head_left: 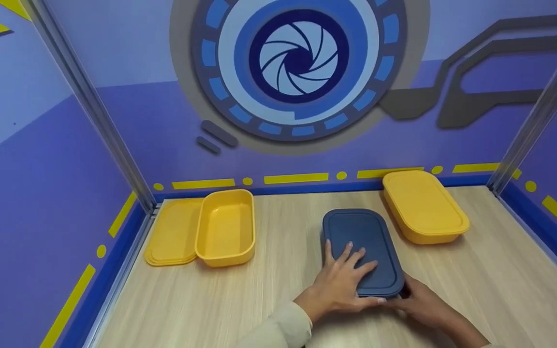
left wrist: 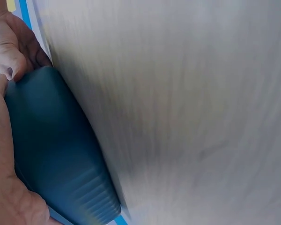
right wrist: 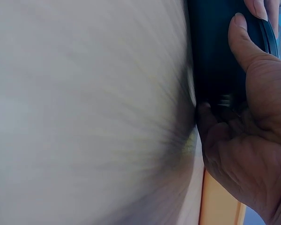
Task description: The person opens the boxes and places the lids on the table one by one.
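Note:
A dark blue lidded food container lies on the table, right of the middle. My left hand rests on its lid with the fingers spread, the thumb along the near edge. At the near right corner my right hand grips the container. The right wrist view shows that thumb against the container's side, while the other fingers curl at its lower edge, partly in shadow. From the left wrist view, the container's side wall is seen below the left hand, with ribbed lines towards one end.
A yellow container with its lid on stands at the back right. On the left is an uncovered yellow container, overlapping a flat yellow lid. Printed panels with metal corner posts enclose the wooden table.

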Demonstrator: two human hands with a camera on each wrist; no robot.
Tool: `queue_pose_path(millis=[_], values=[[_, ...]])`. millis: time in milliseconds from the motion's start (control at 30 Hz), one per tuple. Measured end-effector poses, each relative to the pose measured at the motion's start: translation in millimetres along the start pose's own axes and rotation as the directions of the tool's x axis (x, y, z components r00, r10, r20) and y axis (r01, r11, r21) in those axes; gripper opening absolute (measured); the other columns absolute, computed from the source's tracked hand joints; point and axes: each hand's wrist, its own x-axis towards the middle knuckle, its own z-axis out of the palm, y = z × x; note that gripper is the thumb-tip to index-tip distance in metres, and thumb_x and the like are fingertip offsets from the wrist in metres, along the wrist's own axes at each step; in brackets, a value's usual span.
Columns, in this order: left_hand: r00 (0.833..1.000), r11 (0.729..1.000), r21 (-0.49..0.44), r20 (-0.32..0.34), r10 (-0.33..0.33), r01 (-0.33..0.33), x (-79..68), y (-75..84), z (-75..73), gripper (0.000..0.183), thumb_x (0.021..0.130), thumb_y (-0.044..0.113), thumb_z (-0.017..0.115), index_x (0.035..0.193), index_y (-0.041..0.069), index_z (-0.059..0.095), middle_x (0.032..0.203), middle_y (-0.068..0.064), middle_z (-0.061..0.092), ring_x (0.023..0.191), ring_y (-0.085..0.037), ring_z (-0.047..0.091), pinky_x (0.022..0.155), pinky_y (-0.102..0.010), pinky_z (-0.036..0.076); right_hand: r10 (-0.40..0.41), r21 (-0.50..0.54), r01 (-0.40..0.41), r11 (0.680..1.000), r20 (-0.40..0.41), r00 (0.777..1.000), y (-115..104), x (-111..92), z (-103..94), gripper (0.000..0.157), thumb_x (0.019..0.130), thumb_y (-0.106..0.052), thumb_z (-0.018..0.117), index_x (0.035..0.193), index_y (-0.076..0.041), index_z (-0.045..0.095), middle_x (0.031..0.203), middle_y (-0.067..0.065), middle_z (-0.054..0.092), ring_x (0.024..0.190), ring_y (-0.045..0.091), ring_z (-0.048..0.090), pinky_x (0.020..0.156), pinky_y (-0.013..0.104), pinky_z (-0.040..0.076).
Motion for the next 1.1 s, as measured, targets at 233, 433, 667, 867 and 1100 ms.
queue_pose_path(millis=[233,433,667,867,1100], values=[[0.997,0.999,-0.048,-0.078,-0.006,0.003,-4.1,0.5,2.2,0.082,0.092,0.092,0.037,0.161,0.047,0.043,0.173,0.003,0.040,0.163,-0.032,0.035,0.123,-0.081,0.021,-0.018,0.030,0.017,0.999,0.011,1.000,1.1,-1.4,2.1,0.111,0.090,-0.051,0.083,0.171,-0.007,0.021,0.174,0.023,0.032,0.161,0.042,0.036,0.126,0.062,0.035],[0.997,1.000,-0.011,-0.077,-0.005,0.004,-2.7,0.1,2.9,0.084,0.091,0.093,0.037,0.161,0.047,0.042,0.173,0.005,0.041,0.164,-0.030,0.035,0.123,-0.080,0.022,-0.015,0.015,0.015,1.000,0.000,1.000,-0.5,-1.2,2.0,0.114,0.088,-0.051,0.085,0.171,-0.005,0.020,0.174,0.024,0.031,0.161,0.043,0.034,0.127,0.064,0.033],[0.999,1.000,0.021,-0.036,-0.001,0.001,-2.1,0.6,2.9,0.088,0.090,0.094,0.035,0.163,0.046,0.038,0.174,0.005,0.038,0.165,-0.030,0.031,0.123,-0.080,0.022,-0.024,-0.002,0.024,1.000,0.003,1.000,0.1,-1.0,0.9,0.116,0.088,-0.052,0.085,0.171,-0.006,0.019,0.175,0.023,0.030,0.162,0.041,0.034,0.127,0.062,0.033],[1.000,0.996,0.083,0.005,0.020,-0.021,-1.1,0.0,0.1,0.092,0.088,0.096,0.038,0.165,0.046,0.034,0.175,0.005,0.035,0.165,-0.031,0.030,0.123,-0.080,0.023,-0.034,0.023,0.034,0.999,0.002,0.999,0.5,-2.3,1.7,0.114,0.088,-0.049,0.086,0.171,-0.007,0.020,0.174,0.024,0.031,0.161,0.043,0.034,0.126,0.065,0.033],[0.999,0.995,0.091,0.024,0.036,-0.038,-2.7,-2.5,-1.2,0.090,0.091,0.095,0.032,0.167,0.048,0.029,0.177,0.006,0.031,0.166,-0.030,0.028,0.124,-0.079,0.023,-0.042,0.027,0.042,0.999,-0.008,0.999,1.8,-1.6,0.9,0.113,0.088,-0.050,0.085,0.172,-0.010,0.020,0.175,0.022,0.031,0.161,0.042,0.033,0.127,0.065,0.031]])
